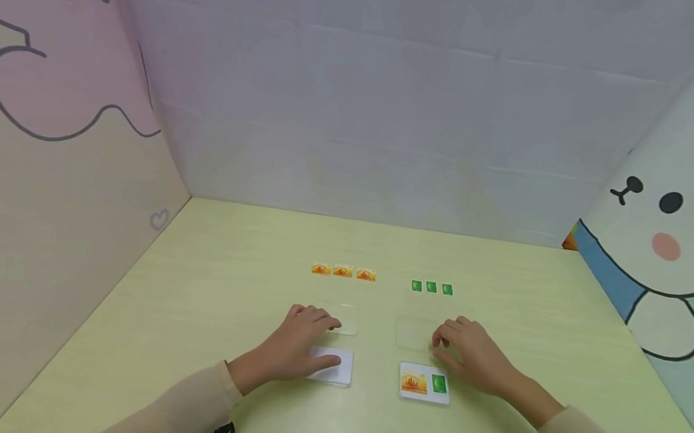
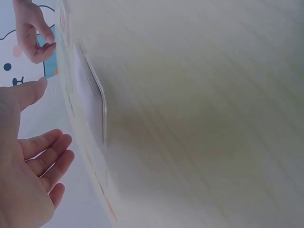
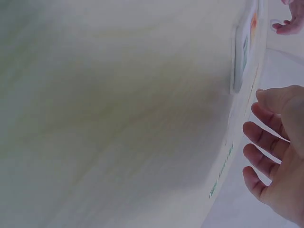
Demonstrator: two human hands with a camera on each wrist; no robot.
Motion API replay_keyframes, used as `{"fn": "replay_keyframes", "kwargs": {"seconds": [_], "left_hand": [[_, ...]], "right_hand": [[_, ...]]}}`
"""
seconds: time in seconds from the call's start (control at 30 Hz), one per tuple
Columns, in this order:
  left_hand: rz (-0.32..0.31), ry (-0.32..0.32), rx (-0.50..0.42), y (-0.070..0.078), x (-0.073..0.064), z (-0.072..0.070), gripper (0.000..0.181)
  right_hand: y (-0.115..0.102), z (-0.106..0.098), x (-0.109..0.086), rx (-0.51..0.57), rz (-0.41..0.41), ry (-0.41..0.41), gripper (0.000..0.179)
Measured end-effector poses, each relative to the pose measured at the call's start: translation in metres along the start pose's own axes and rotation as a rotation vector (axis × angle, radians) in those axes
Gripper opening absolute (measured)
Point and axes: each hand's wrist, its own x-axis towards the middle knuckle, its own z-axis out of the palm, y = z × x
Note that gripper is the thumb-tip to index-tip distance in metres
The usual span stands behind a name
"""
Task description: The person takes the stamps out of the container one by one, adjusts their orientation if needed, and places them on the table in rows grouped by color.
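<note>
My left hand [image 1: 300, 346] hovers over a stack of blank white cards [image 1: 339, 368], its fingers relaxed and holding nothing. The left wrist view shows the card stack [image 2: 92, 99] apart from the fingers. Just beyond it lies a clear rectangular sheet [image 1: 347, 320], partly hidden by that hand. My right hand [image 1: 476, 356] hangs loosely curled, with nothing in its grasp. Beside it are a second clear sheet [image 1: 413, 334] and a white card [image 1: 425, 394] bearing one orange stamp-like picture and one green one. In the right wrist view this card [image 3: 238, 59] sits beyond the thumb.
Farther back on the pale yellow table [image 1: 232, 263] lies a row of three orange stamp-like pieces [image 1: 343, 271]. Three small green ones [image 1: 431, 287] line up to their right. A pale back wall [image 1: 387, 127] and cartoon-printed side panels [image 1: 663, 259] enclose the table.
</note>
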Motion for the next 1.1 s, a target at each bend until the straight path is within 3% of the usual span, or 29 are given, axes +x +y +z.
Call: {"fn": "replay_keyframes", "kwargs": {"seconds": [0.27, 0.7, 0.93, 1.1], "left_hand": [[0.055, 0.01, -0.006, 0.01, 0.009, 0.003, 0.047], [0.065, -0.102, 0.025, 0.029, 0.031, 0.011, 0.049], [0.08, -0.144, 0.031, 0.037, 0.037, 0.014, 0.049], [0.108, -0.147, 0.028, 0.042, 0.04, 0.018, 0.05]], "right_hand": [[-0.002, 0.001, -0.008, -0.038, -0.011, 0.03, 0.017], [-0.003, 0.0, -0.023, -0.044, 0.025, -0.013, 0.021], [-0.005, 0.0, -0.033, -0.014, -0.031, 0.002, 0.032], [-0.005, 0.003, -0.039, -0.053, -0.071, 0.021, 0.04]]}}
